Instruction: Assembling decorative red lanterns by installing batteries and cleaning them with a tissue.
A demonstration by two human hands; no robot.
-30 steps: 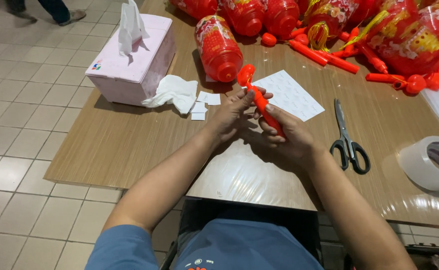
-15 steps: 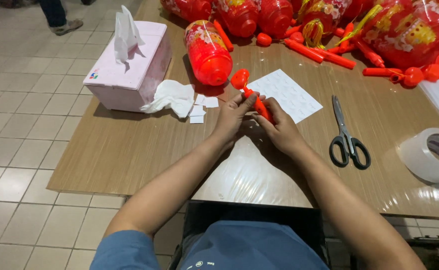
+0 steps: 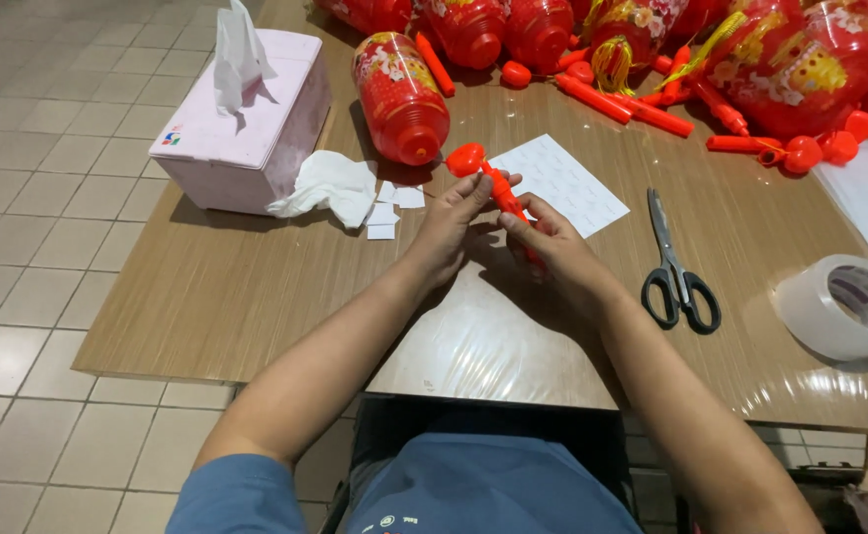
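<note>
Tabletop (image 3: 256,297): a wood-grain surface under clear film is seen.
Left hand (image 3: 449,232): closed on the orange stick, fingers curled round its upper part.
Right hand (image 3: 552,252): clamped on the lower part of the same stick, thumb pressed along it.
Orange stick (image 3: 501,193): held tilted just above the tabletop between both hands, its round knob end up and away.
Scissors (image 3: 679,272): laid shut, right of the hands.
Tape roll (image 3: 839,307): set flat near the right edge.
White sheet (image 3: 562,183): spread just behind the hands.
Tissue box (image 3: 246,124): placed far left, a crumpled tissue (image 3: 330,188) beside it.
Red lantern (image 3: 399,94): laid on its side further back.
</note>
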